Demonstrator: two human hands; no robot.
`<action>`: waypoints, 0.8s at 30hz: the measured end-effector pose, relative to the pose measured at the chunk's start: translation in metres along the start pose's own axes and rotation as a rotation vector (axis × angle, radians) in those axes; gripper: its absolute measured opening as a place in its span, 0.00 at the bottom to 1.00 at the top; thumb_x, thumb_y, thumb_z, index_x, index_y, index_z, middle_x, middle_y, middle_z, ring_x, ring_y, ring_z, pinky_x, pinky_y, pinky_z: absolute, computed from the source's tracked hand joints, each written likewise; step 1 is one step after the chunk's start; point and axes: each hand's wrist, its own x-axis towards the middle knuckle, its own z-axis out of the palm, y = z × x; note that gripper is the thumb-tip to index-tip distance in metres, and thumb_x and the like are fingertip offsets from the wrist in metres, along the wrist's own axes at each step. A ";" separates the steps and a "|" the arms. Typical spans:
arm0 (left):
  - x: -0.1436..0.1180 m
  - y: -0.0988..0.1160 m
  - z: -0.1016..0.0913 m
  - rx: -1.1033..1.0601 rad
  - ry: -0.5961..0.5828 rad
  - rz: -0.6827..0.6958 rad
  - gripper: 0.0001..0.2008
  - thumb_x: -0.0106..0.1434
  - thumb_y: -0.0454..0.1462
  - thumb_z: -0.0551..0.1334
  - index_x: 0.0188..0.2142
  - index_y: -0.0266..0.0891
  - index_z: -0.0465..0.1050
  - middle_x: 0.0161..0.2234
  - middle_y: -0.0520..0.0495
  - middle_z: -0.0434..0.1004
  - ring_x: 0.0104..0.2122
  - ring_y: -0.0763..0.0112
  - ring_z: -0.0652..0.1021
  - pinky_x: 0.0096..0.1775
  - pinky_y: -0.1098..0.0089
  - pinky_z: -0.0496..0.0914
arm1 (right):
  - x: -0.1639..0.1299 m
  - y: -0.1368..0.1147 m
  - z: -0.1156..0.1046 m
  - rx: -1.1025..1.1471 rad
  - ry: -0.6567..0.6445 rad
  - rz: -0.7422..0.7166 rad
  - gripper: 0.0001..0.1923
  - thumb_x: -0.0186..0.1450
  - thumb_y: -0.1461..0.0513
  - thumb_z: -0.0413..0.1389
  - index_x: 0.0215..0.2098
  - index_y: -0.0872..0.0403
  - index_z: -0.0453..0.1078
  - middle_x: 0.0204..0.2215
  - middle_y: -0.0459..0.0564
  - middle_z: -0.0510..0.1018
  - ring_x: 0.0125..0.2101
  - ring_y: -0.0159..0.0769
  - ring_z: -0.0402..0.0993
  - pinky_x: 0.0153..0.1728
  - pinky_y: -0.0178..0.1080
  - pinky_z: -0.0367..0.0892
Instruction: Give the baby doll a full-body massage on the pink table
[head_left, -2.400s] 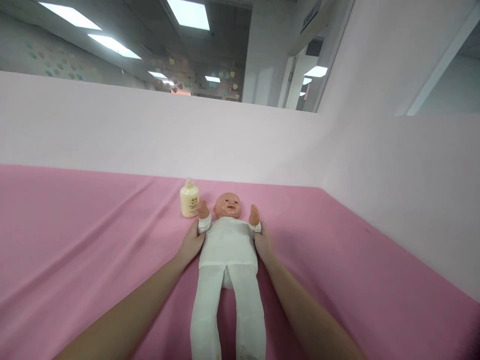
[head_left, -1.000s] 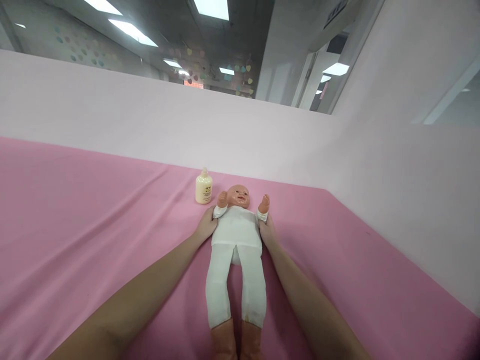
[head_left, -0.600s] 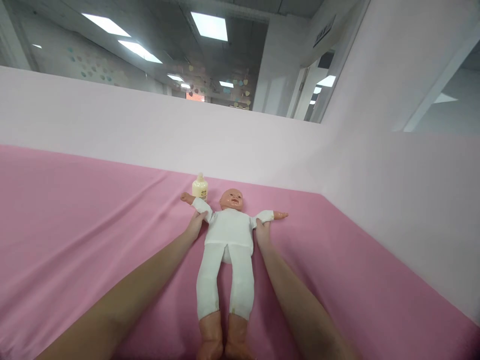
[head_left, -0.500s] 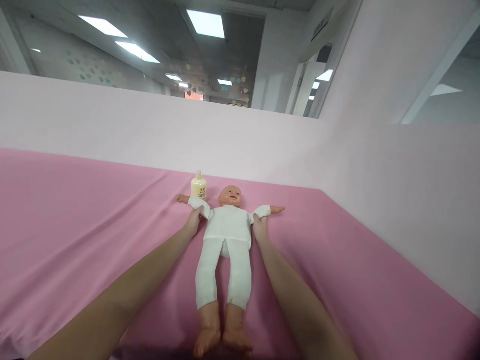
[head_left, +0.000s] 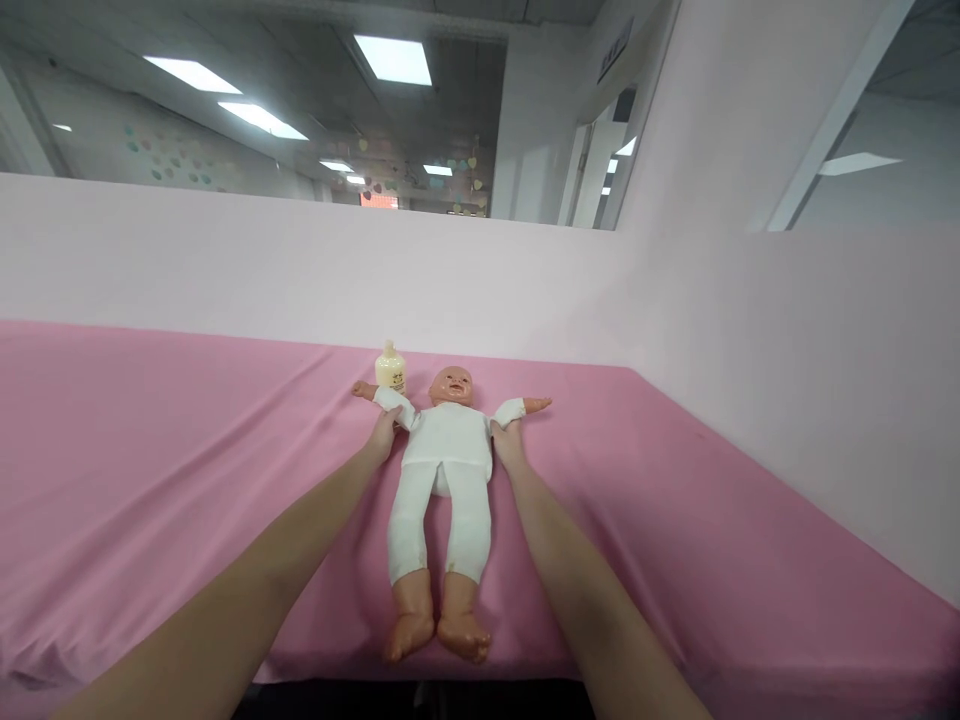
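Note:
A baby doll (head_left: 450, 434) with a white cloth body lies face up on a pink sheet (head_left: 225, 430), arms spread and feet toward me. My left hand (head_left: 384, 432) is closed round the doll's upper arm on the left, with the fingertips partly hidden. On the other side my right hand (head_left: 508, 443) grips the opposite upper arm near the shoulder, its fingers mostly behind the sleeve. Close behind the doll's left-side forearm stands a cream-coloured bottle (head_left: 390, 370) with a rounded top.
A white wall (head_left: 315, 270) rises behind the pink surface, with a wide window (head_left: 300, 110) above it. Another wall (head_left: 825, 380) closes off the right side. The surface's front edge shows below the doll's feet.
My view has shifted slightly, so the front edge of the pink surface now shows. Both hands stay on the doll's upper arms, and the doll's pose looks the same.

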 end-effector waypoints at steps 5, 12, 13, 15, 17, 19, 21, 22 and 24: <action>0.001 -0.002 -0.001 0.005 0.014 -0.013 0.21 0.59 0.38 0.58 0.52 0.36 0.68 0.46 0.41 0.79 0.50 0.54 0.77 0.52 0.58 0.71 | -0.004 -0.004 0.000 -0.001 0.025 0.045 0.48 0.57 0.59 0.54 0.71 0.58 0.41 0.70 0.60 0.53 0.69 0.45 0.52 0.67 0.49 0.49; 0.000 -0.001 -0.001 0.035 -0.009 -0.029 0.20 0.59 0.38 0.57 0.51 0.35 0.68 0.44 0.42 0.79 0.48 0.55 0.77 0.52 0.58 0.70 | -0.002 -0.006 0.002 0.019 0.056 0.065 0.49 0.55 0.61 0.56 0.71 0.54 0.41 0.70 0.56 0.55 0.67 0.42 0.55 0.67 0.48 0.51; 0.000 0.000 -0.001 0.043 -0.009 -0.031 0.20 0.59 0.38 0.57 0.50 0.35 0.68 0.43 0.42 0.79 0.48 0.55 0.77 0.52 0.58 0.70 | -0.002 -0.006 0.002 0.020 0.057 0.068 0.49 0.54 0.61 0.56 0.71 0.55 0.42 0.69 0.56 0.56 0.67 0.43 0.56 0.66 0.47 0.53; -0.001 0.000 0.000 0.057 -0.006 -0.028 0.19 0.58 0.39 0.58 0.48 0.36 0.69 0.41 0.43 0.79 0.46 0.56 0.78 0.51 0.59 0.70 | -0.003 -0.007 0.002 0.017 0.063 0.075 0.48 0.54 0.61 0.55 0.71 0.56 0.44 0.68 0.58 0.59 0.65 0.44 0.59 0.65 0.48 0.54; -0.002 0.001 0.002 0.064 0.001 -0.018 0.17 0.56 0.39 0.59 0.46 0.37 0.69 0.39 0.44 0.79 0.44 0.57 0.78 0.50 0.60 0.71 | -0.004 -0.009 0.001 0.010 0.071 0.078 0.46 0.55 0.61 0.55 0.69 0.58 0.47 0.66 0.60 0.62 0.64 0.46 0.61 0.65 0.48 0.55; -0.004 0.002 0.004 0.061 0.008 -0.007 0.16 0.56 0.40 0.59 0.44 0.38 0.69 0.38 0.45 0.78 0.43 0.58 0.78 0.49 0.60 0.71 | -0.006 -0.012 0.001 0.001 0.081 0.071 0.44 0.55 0.60 0.55 0.68 0.61 0.49 0.64 0.62 0.64 0.64 0.47 0.61 0.64 0.49 0.55; -0.005 0.003 0.006 0.052 0.012 0.001 0.15 0.55 0.40 0.59 0.42 0.38 0.69 0.37 0.45 0.78 0.41 0.59 0.79 0.47 0.60 0.72 | -0.007 -0.014 0.001 -0.007 0.087 0.058 0.43 0.56 0.60 0.55 0.67 0.63 0.49 0.64 0.63 0.64 0.64 0.48 0.61 0.64 0.49 0.55; -0.005 0.003 0.006 0.048 0.013 0.004 0.15 0.55 0.40 0.59 0.42 0.39 0.69 0.37 0.45 0.78 0.41 0.59 0.79 0.46 0.60 0.72 | -0.007 -0.014 0.001 -0.010 0.089 0.053 0.43 0.56 0.60 0.55 0.67 0.62 0.49 0.65 0.63 0.63 0.64 0.48 0.61 0.64 0.50 0.55; -0.006 0.004 0.007 0.044 0.012 0.007 0.14 0.55 0.40 0.59 0.41 0.39 0.69 0.37 0.45 0.78 0.40 0.59 0.79 0.45 0.60 0.73 | -0.007 -0.014 0.001 -0.015 0.096 0.051 0.43 0.56 0.60 0.55 0.67 0.61 0.49 0.64 0.63 0.63 0.63 0.48 0.62 0.64 0.51 0.55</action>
